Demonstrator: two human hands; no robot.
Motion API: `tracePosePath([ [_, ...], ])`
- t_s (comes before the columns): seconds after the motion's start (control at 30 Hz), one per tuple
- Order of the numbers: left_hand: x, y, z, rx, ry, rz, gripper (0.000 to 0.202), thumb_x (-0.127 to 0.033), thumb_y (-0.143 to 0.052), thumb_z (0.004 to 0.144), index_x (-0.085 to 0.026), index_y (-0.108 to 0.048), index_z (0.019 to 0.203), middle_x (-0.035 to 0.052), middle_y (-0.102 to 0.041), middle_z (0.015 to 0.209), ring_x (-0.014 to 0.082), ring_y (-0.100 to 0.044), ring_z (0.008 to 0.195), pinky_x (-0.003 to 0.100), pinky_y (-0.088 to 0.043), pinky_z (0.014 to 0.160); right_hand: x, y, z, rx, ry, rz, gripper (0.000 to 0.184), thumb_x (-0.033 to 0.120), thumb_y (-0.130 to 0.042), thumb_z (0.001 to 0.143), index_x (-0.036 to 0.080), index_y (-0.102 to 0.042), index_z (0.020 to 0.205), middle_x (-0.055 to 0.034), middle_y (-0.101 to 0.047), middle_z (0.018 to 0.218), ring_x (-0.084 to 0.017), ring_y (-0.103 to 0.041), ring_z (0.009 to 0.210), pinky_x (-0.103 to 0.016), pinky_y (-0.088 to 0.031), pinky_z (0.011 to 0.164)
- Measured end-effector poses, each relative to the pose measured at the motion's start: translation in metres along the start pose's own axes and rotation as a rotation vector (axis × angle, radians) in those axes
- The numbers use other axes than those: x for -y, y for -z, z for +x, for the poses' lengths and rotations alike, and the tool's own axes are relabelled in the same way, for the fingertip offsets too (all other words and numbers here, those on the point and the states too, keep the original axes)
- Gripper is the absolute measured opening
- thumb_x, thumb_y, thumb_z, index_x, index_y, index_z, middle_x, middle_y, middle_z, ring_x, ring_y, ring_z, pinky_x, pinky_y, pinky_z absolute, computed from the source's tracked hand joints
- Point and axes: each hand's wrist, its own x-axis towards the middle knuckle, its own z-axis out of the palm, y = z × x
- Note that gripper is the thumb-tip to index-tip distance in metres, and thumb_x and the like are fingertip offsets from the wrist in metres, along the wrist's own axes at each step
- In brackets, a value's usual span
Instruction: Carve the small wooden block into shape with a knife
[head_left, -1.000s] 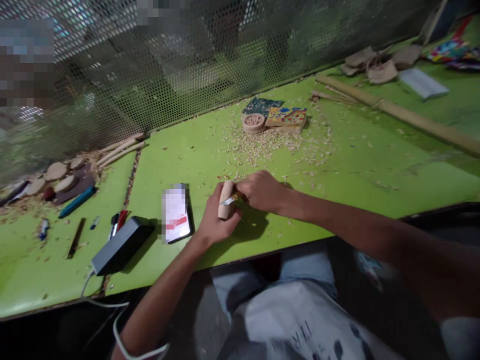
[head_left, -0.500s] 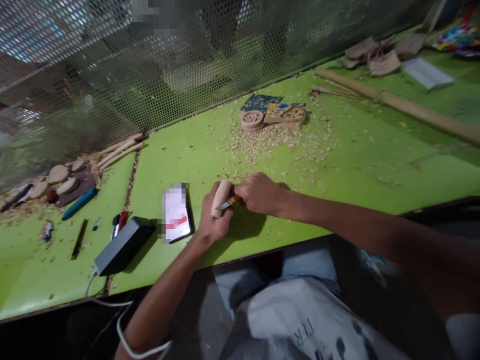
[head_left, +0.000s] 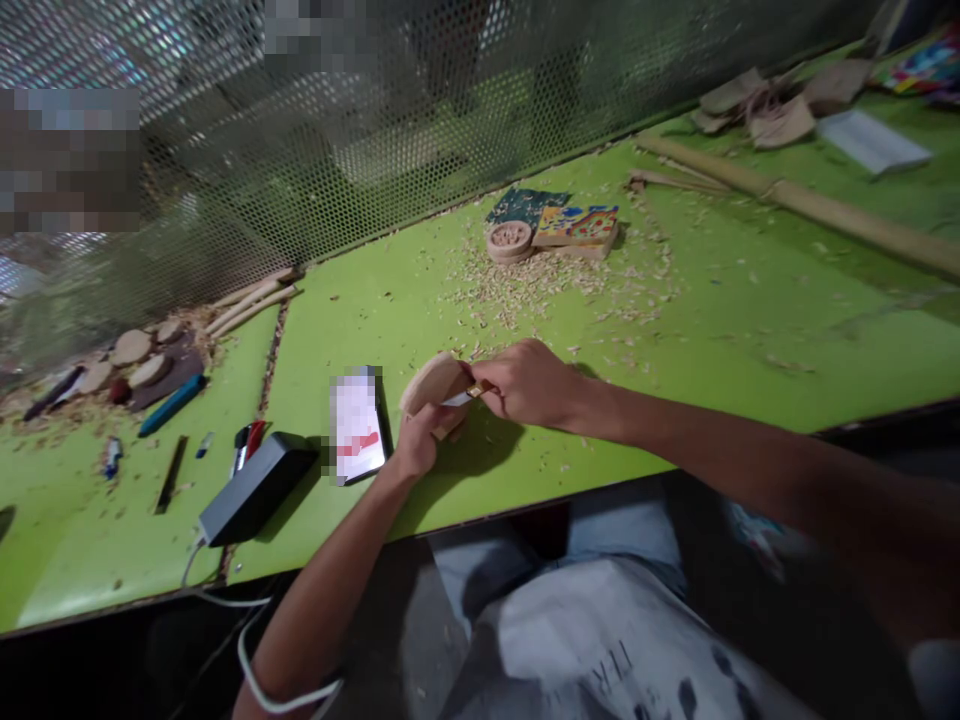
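Observation:
My left hand (head_left: 421,437) grips a pale piece of wood (head_left: 433,382) with a rounded edge, held just above the green table near its front edge. In my right hand (head_left: 529,382) is a carving knife (head_left: 459,398), its fingers wrapped round the yellowish handle. The short blade lies against or very close to the right side of the wood; exact contact is hard to see. Just left of my left hand lies a phone (head_left: 358,425) with a lit, blurred screen.
A black box (head_left: 259,490) with a white cable sits at the left. Beyond it are wooden discs (head_left: 133,347) and a blue tool (head_left: 172,405). Wood shavings (head_left: 517,285) surround a carved round piece (head_left: 510,241) and a painted block (head_left: 577,230). A bamboo pole (head_left: 795,200) lies right.
The wood in my left hand has turned, its broader face now showing and leaning left. The knife blade has shifted slightly up and right. The whole view has shifted a little.

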Motion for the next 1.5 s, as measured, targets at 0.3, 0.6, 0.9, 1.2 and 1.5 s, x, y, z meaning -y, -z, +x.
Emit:
tracePosePath([
  [0.3,-0.013,-0.004,0.003,0.068,-0.045,-0.195,0.055,-0.035,-0.062,0.073,-0.02,-0.062,0.126,0.0067,-0.068,0.098,0.0143,-0.054,0.061,0.026,-0.045,0.047,-0.002,0.0,-0.001,-0.219,-0.088,0.111,0.025,0.034,-0.047,0.098,0.016,-0.062,0.106,-0.0028,-0.067,0.073,-0.016,-0.05,0.06,-0.031,-0.027,0.064],
  [0.6,-0.025,-0.003,0.0,0.161,0.111,-0.15,0.067,-0.069,-0.054,0.082,-0.023,-0.062,0.13,0.013,-0.07,0.099,0.0305,-0.067,0.088,0.044,-0.055,0.07,-0.005,0.001,-0.005,-0.136,0.078,0.171,0.047,0.045,-0.024,0.114,0.017,-0.056,0.133,-0.0099,-0.079,0.108,-0.017,-0.068,0.077,-0.03,-0.035,0.066],
  [0.9,-0.015,0.0,0.0,0.161,0.038,-0.089,0.067,-0.056,-0.069,0.084,-0.03,-0.056,0.145,0.0104,-0.062,0.132,0.0254,-0.063,0.104,0.035,-0.055,0.081,-0.006,-0.006,-0.005,-0.103,0.067,0.044,0.057,0.048,-0.018,0.114,0.013,-0.06,0.132,-0.0096,-0.079,0.091,-0.018,-0.065,0.068,-0.032,-0.031,0.062],
  [1.2,-0.039,-0.01,0.0,0.134,-0.035,0.035,0.071,-0.041,-0.085,0.081,-0.029,-0.052,0.143,0.0062,-0.063,0.119,0.0192,-0.06,0.098,0.033,-0.052,0.084,-0.011,-0.008,-0.003,-0.099,0.052,0.032,0.052,0.047,-0.021,0.114,0.014,-0.061,0.119,-0.0091,-0.078,0.09,-0.016,-0.062,0.066,-0.03,-0.031,0.063],
  [1.5,-0.035,-0.008,0.021,0.101,0.018,0.179,0.077,-0.017,-0.076,0.074,-0.027,-0.046,0.144,-0.0008,-0.059,0.088,0.0125,-0.053,0.068,0.027,-0.044,0.059,-0.016,0.012,-0.003,-0.025,0.071,-0.062,0.051,0.047,-0.022,0.115,0.015,-0.062,0.112,-0.007,-0.076,0.085,-0.015,-0.06,0.064,-0.03,-0.027,0.061],
])
